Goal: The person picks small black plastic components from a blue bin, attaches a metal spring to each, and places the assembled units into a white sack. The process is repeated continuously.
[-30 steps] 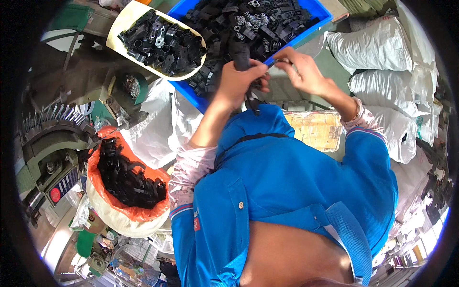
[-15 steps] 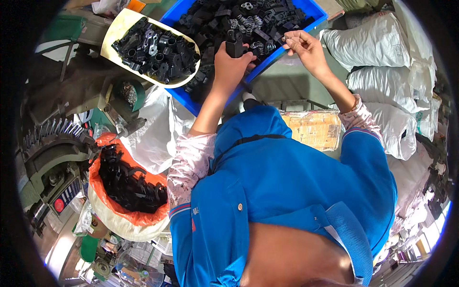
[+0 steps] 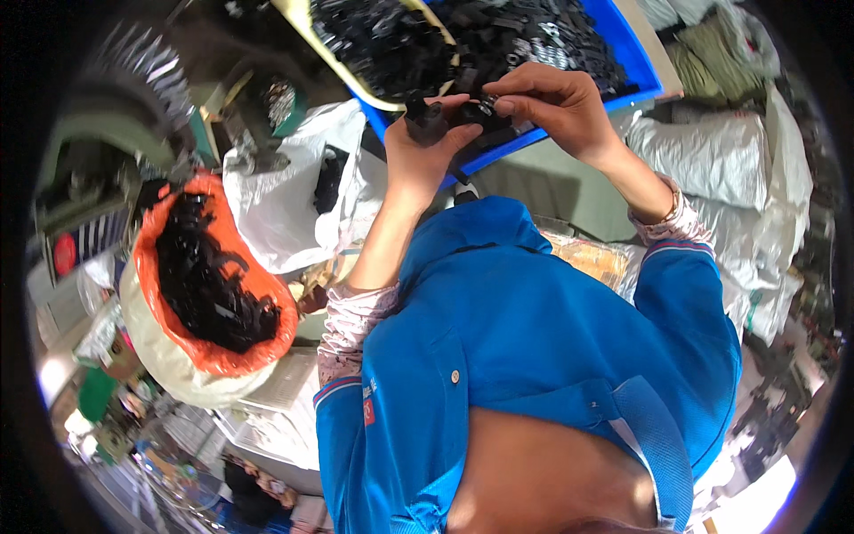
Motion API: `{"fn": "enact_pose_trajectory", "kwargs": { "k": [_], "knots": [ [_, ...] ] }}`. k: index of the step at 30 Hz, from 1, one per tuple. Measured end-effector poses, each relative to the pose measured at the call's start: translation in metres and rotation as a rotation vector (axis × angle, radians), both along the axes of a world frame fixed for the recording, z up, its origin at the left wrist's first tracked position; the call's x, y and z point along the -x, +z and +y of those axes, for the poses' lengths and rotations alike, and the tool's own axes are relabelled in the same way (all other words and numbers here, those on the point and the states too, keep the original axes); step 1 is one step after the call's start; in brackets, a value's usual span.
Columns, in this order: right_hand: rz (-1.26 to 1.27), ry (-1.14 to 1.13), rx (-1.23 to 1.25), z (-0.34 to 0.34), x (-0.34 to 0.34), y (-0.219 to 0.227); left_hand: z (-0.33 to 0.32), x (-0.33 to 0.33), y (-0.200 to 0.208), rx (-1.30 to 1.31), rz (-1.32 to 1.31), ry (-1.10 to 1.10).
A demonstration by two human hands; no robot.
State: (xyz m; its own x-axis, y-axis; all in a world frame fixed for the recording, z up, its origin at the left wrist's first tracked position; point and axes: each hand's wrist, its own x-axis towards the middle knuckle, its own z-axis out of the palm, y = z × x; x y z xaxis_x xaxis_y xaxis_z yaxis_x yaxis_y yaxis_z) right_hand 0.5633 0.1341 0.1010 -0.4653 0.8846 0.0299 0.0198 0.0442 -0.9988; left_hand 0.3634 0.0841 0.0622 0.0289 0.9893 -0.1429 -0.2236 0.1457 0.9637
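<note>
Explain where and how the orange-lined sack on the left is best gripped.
Probably by the orange rim, gathered into a bunch on its right-hand edge, coming in from the right. It looks thin and creased, so it should bunch easily; it gapes open, and the black parts lie inside, leaving that edge exposed.

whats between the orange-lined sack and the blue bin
In the head view, a white bag lies between the orange-lined sack and the blue bin.

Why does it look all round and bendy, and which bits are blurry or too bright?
Head view, whole: fisheye lens bends straight edges, dark rim around; head view, upper left: metal prongs smeared; head view, lower right: white glare; head view, top: held black piece mostly too dark for detail.
</note>
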Motion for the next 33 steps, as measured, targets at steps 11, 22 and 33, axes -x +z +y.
{"fn": "enact_pose_trajectory", "kwargs": {
  "k": [11, 22, 33],
  "knots": [
    [-0.296, 0.59, -0.919, 0.017, 0.141, 0.017, -0.054, 0.078, 0.004, -0.136, 0.236, 0.495],
    [-0.123, 0.575, -0.446, -0.019, 0.212, -0.025, -0.09, 0.127, -0.02, -0.188, -0.08, 0.975],
    [0.185, 0.502, 0.423, -0.012, 0.22, -0.059, -0.096, 0.172, -0.018, -0.138, 0.286, 0.676]
  ]
}}
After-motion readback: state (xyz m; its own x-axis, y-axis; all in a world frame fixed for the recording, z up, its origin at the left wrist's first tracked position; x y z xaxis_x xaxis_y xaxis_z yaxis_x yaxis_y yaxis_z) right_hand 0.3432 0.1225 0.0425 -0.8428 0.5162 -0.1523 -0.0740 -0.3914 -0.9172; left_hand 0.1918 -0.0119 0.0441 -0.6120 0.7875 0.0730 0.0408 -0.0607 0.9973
